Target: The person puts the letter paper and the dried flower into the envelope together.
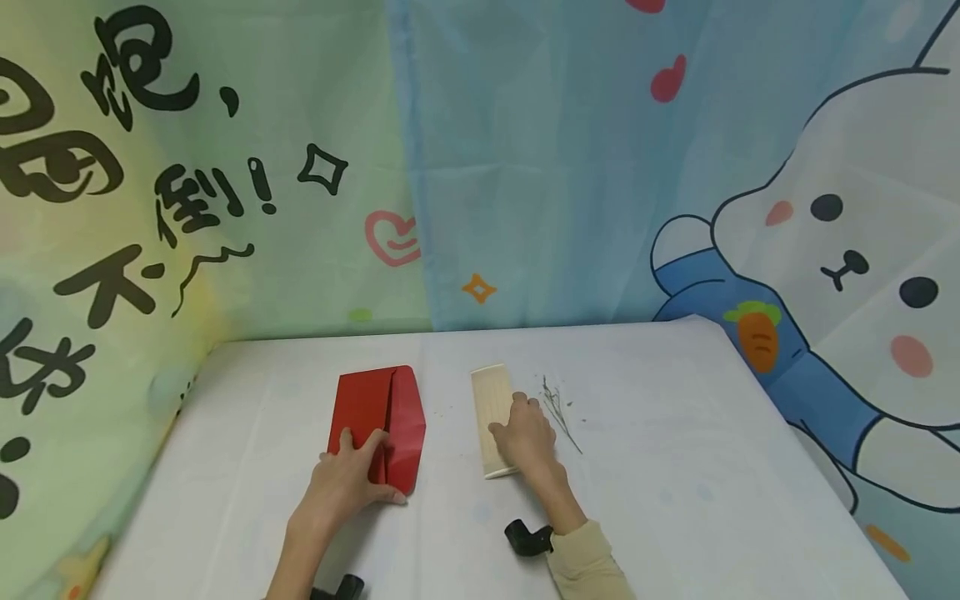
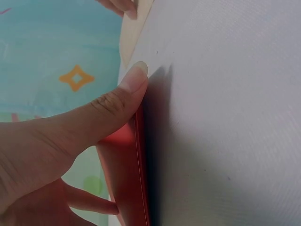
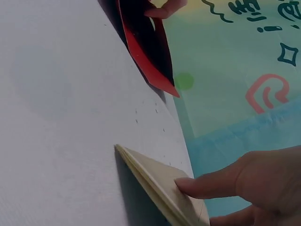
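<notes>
A red paper envelope (image 1: 358, 404) lies on the table left of the middle, its flap folded out to the right. My left hand (image 1: 341, 487) grips it at the near end, thumb along the lower edge and fingers spread over the face near the opening. In the right wrist view the envelope's mouth (image 3: 146, 42) gapes, showing a dark inside. To the right, my right hand (image 1: 528, 442) holds a long, cream-coloured folded paper (image 1: 489, 396). Its thumb (image 3: 193, 186) presses on the upper face, while the other fingers reach the right side. Several layers show along the paper's edge.
A thin dried sprig (image 1: 558, 412) lies just right of the folded paper, with small crumbs around it. The white-covered table (image 1: 675, 450) ends at a printed curtain (image 1: 540, 167) behind. Black wrist mounts (image 1: 528, 537) sit by both wrists.
</notes>
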A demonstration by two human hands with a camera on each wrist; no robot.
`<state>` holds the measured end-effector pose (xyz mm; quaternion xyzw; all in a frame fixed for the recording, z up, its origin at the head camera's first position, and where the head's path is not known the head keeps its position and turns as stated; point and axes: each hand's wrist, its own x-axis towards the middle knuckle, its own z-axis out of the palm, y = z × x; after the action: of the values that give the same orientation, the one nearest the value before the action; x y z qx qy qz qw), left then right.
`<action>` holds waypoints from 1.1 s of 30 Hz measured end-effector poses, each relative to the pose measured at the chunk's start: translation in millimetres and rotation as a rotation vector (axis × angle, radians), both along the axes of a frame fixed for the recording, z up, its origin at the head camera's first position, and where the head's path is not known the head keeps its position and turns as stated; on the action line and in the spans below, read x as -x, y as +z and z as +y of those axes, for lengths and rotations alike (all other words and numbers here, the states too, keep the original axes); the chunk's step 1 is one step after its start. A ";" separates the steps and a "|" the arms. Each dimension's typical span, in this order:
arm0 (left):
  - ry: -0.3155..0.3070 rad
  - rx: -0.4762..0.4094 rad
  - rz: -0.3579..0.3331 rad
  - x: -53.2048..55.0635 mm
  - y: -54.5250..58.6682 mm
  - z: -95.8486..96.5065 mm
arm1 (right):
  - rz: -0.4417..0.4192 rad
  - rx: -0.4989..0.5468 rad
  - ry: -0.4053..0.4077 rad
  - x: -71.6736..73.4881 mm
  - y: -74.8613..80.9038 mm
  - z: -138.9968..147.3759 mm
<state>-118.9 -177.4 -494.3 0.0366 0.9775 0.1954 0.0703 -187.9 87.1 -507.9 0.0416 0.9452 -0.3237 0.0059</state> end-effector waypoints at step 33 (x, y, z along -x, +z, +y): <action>0.002 -0.009 0.024 0.4 -0.6 -0.7 | -0.129 0.478 0.004 3.9 1.7 29.1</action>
<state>-119.2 -178.1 -494.9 0.0381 0.9774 0.1995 0.0582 -191.8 116.2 -506.2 0.0579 0.8396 -0.5347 0.0765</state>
